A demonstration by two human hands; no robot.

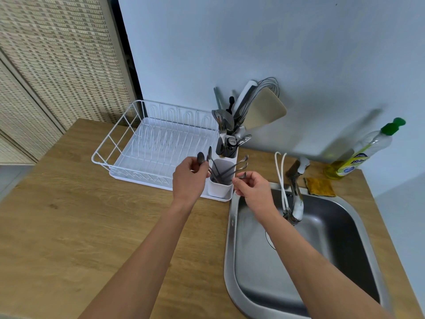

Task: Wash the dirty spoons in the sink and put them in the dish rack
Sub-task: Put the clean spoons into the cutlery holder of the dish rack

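The left hand point(189, 178) pinches a spoon point(200, 158) near its bowl, handle pointing down into the white cutlery cup point(219, 188) just beside the fingertips, likely so it stands to drain. The right hand point(251, 188) pinches another spoon point(242, 175) at the cup's opposite rim; more spoons lean inside between the two hands. The dish rack point(147, 139) lies beyond the left fingers, the sink point(232, 238) beneath the right wrist. The faucet point(295, 196) and the crowded utensil holder point(227, 146) behind the cup limit room.
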